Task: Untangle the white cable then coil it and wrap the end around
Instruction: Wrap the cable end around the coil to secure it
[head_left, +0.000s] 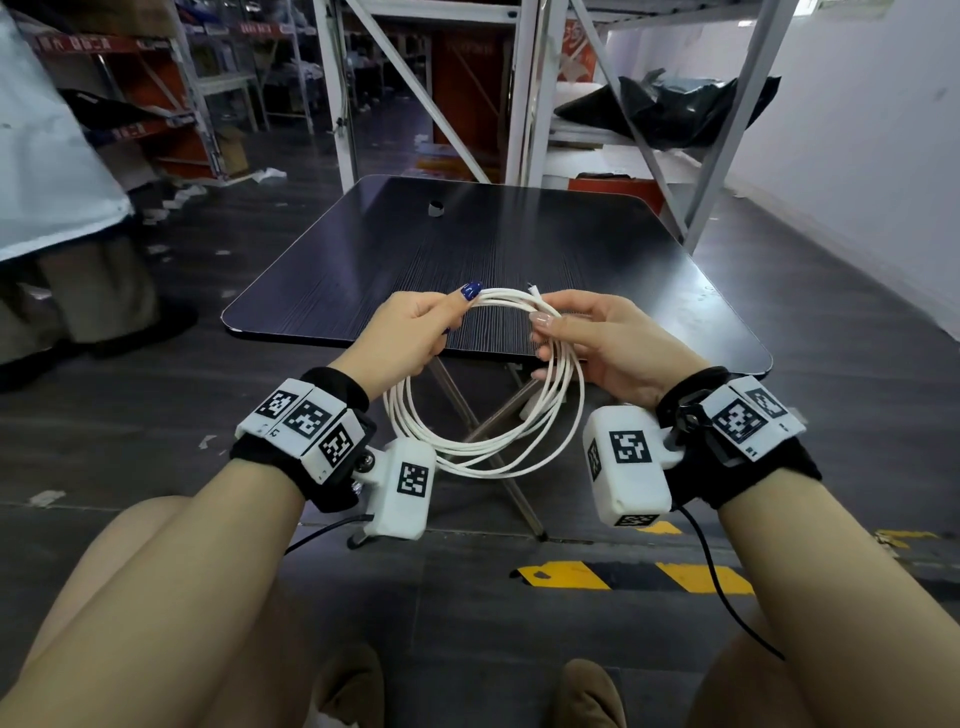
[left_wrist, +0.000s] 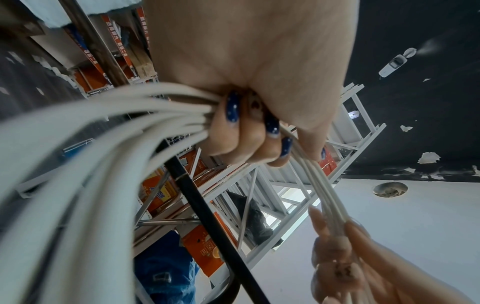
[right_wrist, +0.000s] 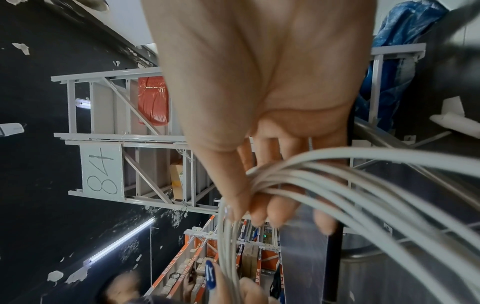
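The white cable (head_left: 483, 447) hangs as a coil of several loops between my hands, in front of the near edge of the black table (head_left: 467, 249). My left hand (head_left: 415, 332) grips the bundled strands at the coil's top left, its fingers curled round them (left_wrist: 241, 131). My right hand (head_left: 587, 332) pinches the same bundle at the top right, thumb over the strands (right_wrist: 259, 197). A short cable end with a plug (head_left: 532, 289) sticks up just beyond the right thumb. The coil's lower part hangs free in the air over the floor.
A small grey roll (head_left: 436, 207) stands on the far part of the table. White metal shelving (head_left: 519, 88) rises behind the table. A person's legs (head_left: 93, 296) stand at the left. Yellow-black floor tape (head_left: 634, 574) lies near my knees.
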